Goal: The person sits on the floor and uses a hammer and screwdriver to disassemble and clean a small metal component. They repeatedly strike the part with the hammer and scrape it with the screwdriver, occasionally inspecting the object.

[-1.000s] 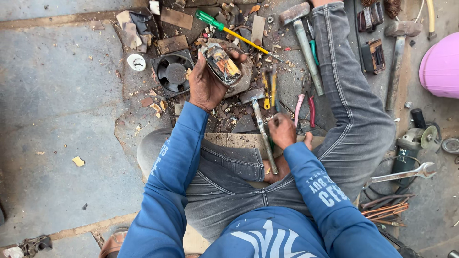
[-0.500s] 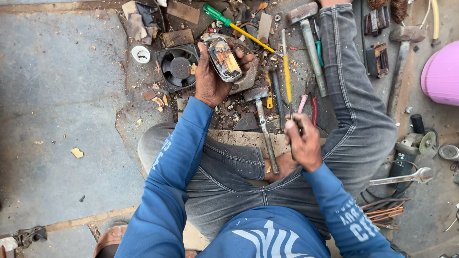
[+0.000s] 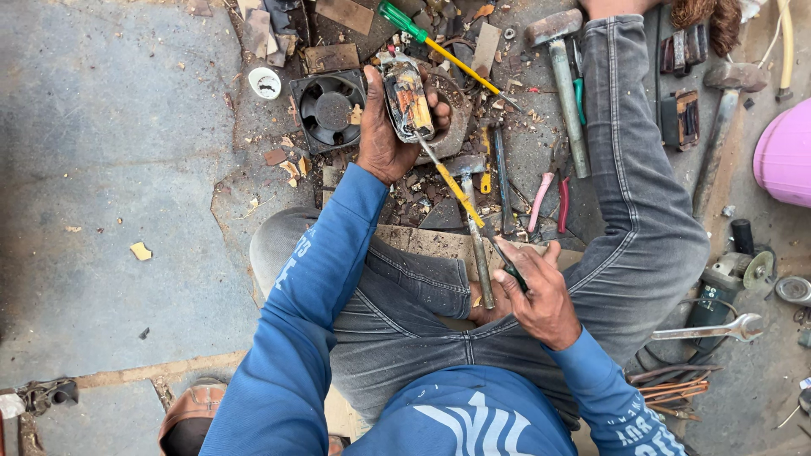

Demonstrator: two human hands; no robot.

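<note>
My left hand [image 3: 384, 139] grips a small rusty, taped electrical part [image 3: 407, 101] and holds it up above the littered floor. My right hand [image 3: 541, 300] is closed on the dark handle of a yellow-shafted screwdriver [image 3: 456, 190]. The shaft slants up and to the left, and its tip meets the lower end of the part. A small hammer [image 3: 475, 236] lies on a wooden board [image 3: 422, 241] between my knees, just left of my right hand.
A black square fan [image 3: 329, 108] lies left of my left hand. A green-handled screwdriver [image 3: 422, 38], a large hammer [image 3: 562, 76] and pink-handled pliers [image 3: 549, 201] lie among the scraps. An angle grinder [image 3: 726, 283], a wrench [image 3: 710, 331] and a pink container [image 3: 786, 152] are at the right.
My right hand left the small hammer's handle, took up the yellow-shafted screwdriver and swung its tip up to the part. My left hand turned the part more upright.
</note>
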